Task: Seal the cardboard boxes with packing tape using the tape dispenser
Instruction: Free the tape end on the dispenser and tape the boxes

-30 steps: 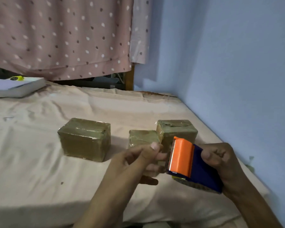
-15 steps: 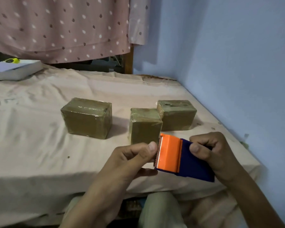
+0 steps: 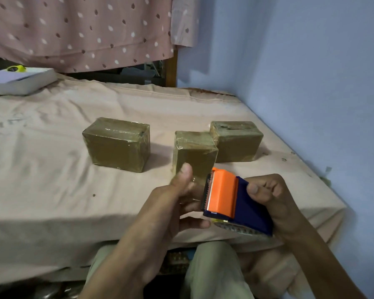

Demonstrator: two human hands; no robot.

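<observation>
Tape being drawn from the dispenser (image 3: pixel 233 201), held in the air in front of the bed (image 3: pixel 52 190) edge, over the person's lap. The right hand (image 3: pixel 272 203) wraps its fingers round the blue body, thumb on top. The left hand (image 3: pixel 177 197) sits at the orange blade end with thumb raised and fingers curled toward the toothed edge; a clear strip of tape (image 3: pixel 194 188) appears to be pinched there, though glare and blur leave the grip uncertain. The step in hand looks like freeing a tape end. The next move calls for carrying that end to a box face, pressing it down, then running the dispenser along the seam.

Three boxes stand on the sheet beyond the hands: the left box (image 3: pixel 117 145) apart, the middle box (image 3: pixel 194 152) touching or just beside the right box (image 3: pixel 235 141). All are glossy with tape already; the right one shows a torn patch on top.
</observation>
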